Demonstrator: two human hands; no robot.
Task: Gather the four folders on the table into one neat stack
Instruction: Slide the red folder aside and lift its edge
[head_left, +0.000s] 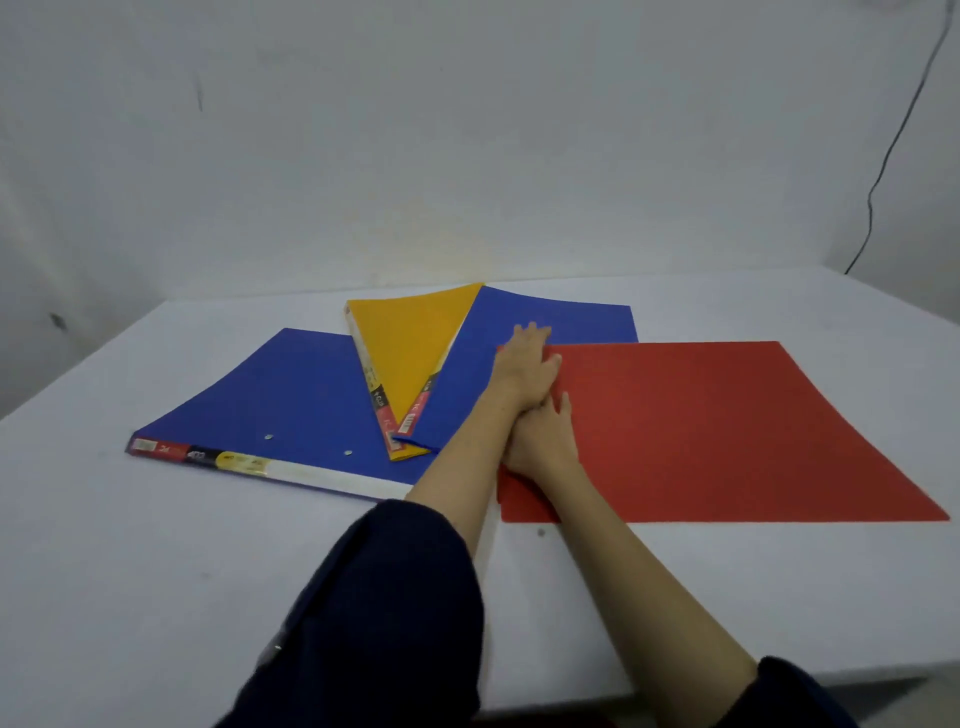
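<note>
Both hands, the left hand (524, 364) and right hand (543, 441), are pressed flat and touching at the red folder's (727, 431) left edge, beside the fanned blue and yellow folders; gathering seems barely begun, and a grip is needed next

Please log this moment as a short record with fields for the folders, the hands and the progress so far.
surface: white table
folders: four, fanned out and overlapping, not yet stacked
left blue folder: flat, lowest at the left, labelled spine toward the person
yellow folder: on the left blue folder, partly under the right blue folder
red folder: rightmost, overlapping the right blue folder
left hand: flat, at the red folder's far-left corner
right hand: flat on the red folder's left edge
progress: gathering barely begun
</note>
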